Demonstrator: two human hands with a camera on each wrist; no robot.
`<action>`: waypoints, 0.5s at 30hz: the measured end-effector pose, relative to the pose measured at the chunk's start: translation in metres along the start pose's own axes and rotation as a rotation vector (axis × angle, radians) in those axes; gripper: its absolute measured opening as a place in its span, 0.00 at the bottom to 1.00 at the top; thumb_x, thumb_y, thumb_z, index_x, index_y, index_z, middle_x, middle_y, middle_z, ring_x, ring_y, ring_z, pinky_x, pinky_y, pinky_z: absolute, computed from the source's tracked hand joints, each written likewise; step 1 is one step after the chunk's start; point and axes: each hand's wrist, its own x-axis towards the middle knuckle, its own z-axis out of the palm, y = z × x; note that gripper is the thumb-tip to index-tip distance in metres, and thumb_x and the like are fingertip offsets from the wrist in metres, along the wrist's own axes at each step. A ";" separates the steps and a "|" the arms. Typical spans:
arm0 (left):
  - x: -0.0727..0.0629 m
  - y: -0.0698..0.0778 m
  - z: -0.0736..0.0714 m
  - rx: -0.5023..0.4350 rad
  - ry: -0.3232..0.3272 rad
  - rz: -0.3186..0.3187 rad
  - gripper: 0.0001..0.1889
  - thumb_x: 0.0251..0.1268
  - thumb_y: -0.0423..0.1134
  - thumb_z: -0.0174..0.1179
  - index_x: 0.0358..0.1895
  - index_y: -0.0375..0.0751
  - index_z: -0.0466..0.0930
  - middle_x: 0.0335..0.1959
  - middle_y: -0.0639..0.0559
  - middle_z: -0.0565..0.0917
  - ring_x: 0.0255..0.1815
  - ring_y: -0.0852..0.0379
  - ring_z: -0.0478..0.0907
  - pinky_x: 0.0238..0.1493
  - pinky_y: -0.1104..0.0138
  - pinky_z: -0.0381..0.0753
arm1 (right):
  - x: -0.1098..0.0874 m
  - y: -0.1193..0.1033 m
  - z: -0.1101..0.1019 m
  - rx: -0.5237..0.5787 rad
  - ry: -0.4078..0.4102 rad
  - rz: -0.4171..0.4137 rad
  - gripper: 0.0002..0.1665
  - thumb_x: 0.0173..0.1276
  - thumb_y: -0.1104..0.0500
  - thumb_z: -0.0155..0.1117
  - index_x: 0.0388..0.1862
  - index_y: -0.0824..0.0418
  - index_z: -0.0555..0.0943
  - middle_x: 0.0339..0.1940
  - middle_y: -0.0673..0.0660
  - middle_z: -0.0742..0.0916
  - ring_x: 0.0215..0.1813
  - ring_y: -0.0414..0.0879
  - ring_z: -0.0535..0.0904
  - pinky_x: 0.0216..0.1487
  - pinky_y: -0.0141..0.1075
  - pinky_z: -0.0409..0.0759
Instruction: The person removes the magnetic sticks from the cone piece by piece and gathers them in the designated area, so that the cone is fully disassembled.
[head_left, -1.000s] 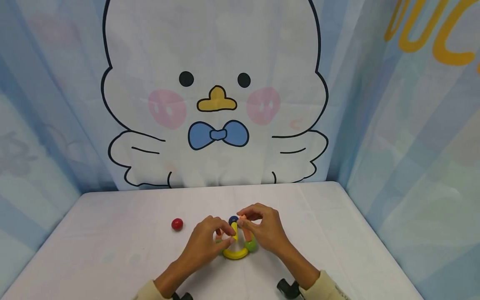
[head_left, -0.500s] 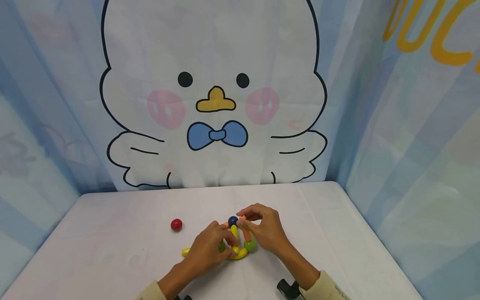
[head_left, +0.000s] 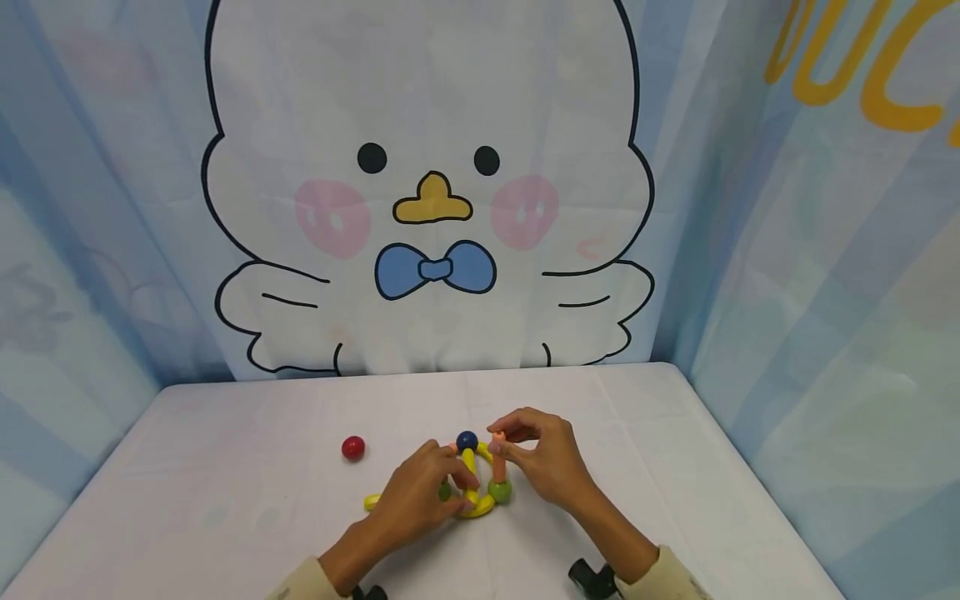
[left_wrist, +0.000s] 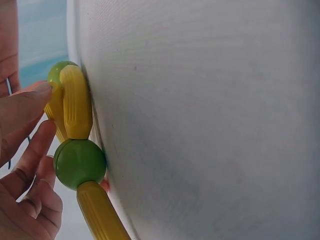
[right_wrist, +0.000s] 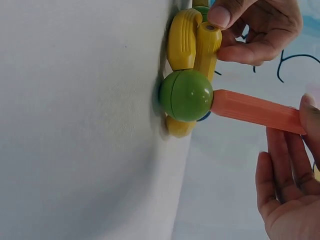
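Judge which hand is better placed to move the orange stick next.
Right hand, likely: it pinches the orange stick by its upper end, while the left hand holds a yellow stick.

In the head view, diffuse light from above covers the tabletop (head_left: 247, 542) evenly at moderate brightness, casts soft-edged shadows beneath my hands (head_left: 422, 493), and leaves a small highlight on the red ball (head_left: 353, 448). In the right wrist view, a broad, faint shadow spreads across the tabletop, and pinpoint glare marks the nearest green ball (right_wrist: 186, 95). The left wrist view is dimmer and greyer, darkens toward its right edge, and renders the foreground tabletop surface blurred.
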 end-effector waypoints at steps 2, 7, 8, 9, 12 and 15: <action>0.000 0.000 0.000 0.000 -0.006 -0.004 0.11 0.56 0.42 0.82 0.41 0.58 0.92 0.33 0.70 0.87 0.51 0.62 0.78 0.63 0.57 0.83 | -0.002 0.001 -0.005 -0.005 0.006 0.012 0.09 0.67 0.60 0.78 0.45 0.52 0.91 0.44 0.51 0.93 0.44 0.40 0.90 0.57 0.46 0.89; 0.001 0.001 0.000 0.000 -0.010 -0.015 0.11 0.56 0.42 0.82 0.41 0.58 0.92 0.33 0.70 0.86 0.50 0.64 0.77 0.62 0.57 0.83 | -0.008 0.006 -0.017 -0.022 0.036 0.064 0.09 0.67 0.62 0.77 0.43 0.49 0.91 0.42 0.48 0.93 0.43 0.38 0.89 0.57 0.43 0.88; 0.001 0.000 0.000 0.000 -0.011 -0.016 0.11 0.56 0.42 0.82 0.40 0.59 0.92 0.33 0.70 0.86 0.50 0.64 0.77 0.62 0.58 0.82 | -0.009 0.007 -0.019 -0.026 0.042 0.071 0.09 0.67 0.62 0.78 0.42 0.48 0.90 0.41 0.46 0.93 0.43 0.38 0.89 0.57 0.42 0.88; 0.001 0.000 0.000 0.000 -0.011 -0.017 0.11 0.56 0.42 0.82 0.40 0.59 0.92 0.32 0.70 0.86 0.49 0.65 0.76 0.62 0.59 0.82 | -0.011 0.009 -0.021 -0.032 0.047 0.076 0.10 0.67 0.62 0.78 0.42 0.48 0.90 0.41 0.45 0.92 0.43 0.38 0.89 0.57 0.41 0.88; 0.001 0.000 0.000 -0.013 -0.013 -0.019 0.11 0.56 0.42 0.82 0.40 0.59 0.91 0.33 0.69 0.86 0.45 0.65 0.74 0.55 0.64 0.81 | -0.015 0.015 -0.029 -0.040 0.054 0.086 0.10 0.65 0.62 0.80 0.42 0.48 0.90 0.40 0.45 0.92 0.43 0.38 0.89 0.56 0.40 0.89; 0.001 0.000 0.000 -0.028 -0.012 -0.013 0.11 0.55 0.41 0.82 0.40 0.59 0.91 0.33 0.68 0.86 0.42 0.64 0.72 0.46 0.69 0.77 | -0.019 0.021 -0.035 -0.046 0.045 0.096 0.11 0.63 0.60 0.81 0.42 0.49 0.90 0.40 0.46 0.92 0.43 0.38 0.89 0.54 0.39 0.89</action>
